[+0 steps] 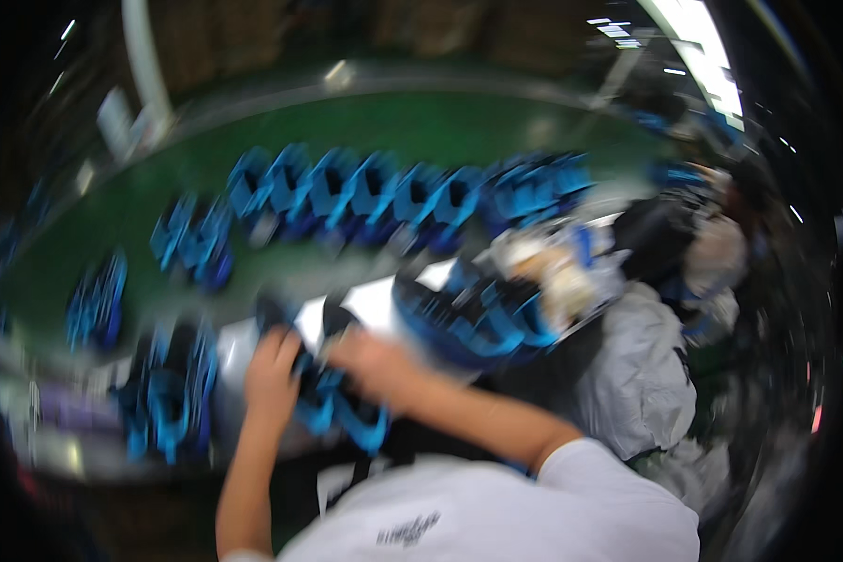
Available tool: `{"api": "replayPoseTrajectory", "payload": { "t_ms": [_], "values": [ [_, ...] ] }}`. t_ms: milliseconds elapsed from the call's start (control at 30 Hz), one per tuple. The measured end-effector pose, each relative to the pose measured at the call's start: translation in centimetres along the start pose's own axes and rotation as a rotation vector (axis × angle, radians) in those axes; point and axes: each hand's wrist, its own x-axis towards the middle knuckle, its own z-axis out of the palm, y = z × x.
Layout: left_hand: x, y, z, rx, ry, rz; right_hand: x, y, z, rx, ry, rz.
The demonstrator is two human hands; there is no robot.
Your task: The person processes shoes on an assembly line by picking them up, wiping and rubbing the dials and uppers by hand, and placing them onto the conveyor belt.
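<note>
Two blue-and-black shoes lie side by side close in front of me, blurred by motion; they may be open sandals. My left hand (272,375) has its fingers bent over the left shoe (316,412) of the two. From the right, my right hand (379,370) reaches across, fingers drawn together at the right shoe (363,429). Its fingertips are smeared, and the hands hide the shoes' middles. Just right of my right hand sits a group of like shoes (482,323). Another cluster of shoes (169,398) stands left of my left hand.
Across the green surface (347,122) runs a row of blue-and-black shoes (361,192), with smaller groups toward the left. At the right are a pile of pale wrappings (557,267) and a full white bag (637,365). A white post (145,61) rises at the back left.
</note>
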Motion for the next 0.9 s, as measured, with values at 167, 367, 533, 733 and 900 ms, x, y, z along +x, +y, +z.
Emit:
{"api": "replayPoseTrajectory", "payload": {
  "t_ms": [167, 367, 533, 733, 900],
  "values": [
    [-4.8, -0.7, -6.4, -0.353, -0.013, -0.262, 0.4, -4.2, -0.1, 0.307, -0.096, 0.338],
    [-2.9, 2.1, -5.2, 0.126, -0.227, 0.050, -1.6, -6.1, 0.0, 0.096, -0.028, 0.118],
    [-2.3, 2.3, -5.9, 0.218, -0.213, 0.186, -1.2, -4.5, -0.2, -0.006, -0.140, 0.059],
    [-1.5, 1.6, -5.6, 0.090, -0.266, 0.128, -1.4, -3.5, 0.5, 0.026, -0.018, 0.041],
    [-2.0, 2.3, -6.0, 0.116, -0.271, 0.113, -2.1, -5.2, 0.6, 0.043, -0.042, 0.132]
  ]
}}
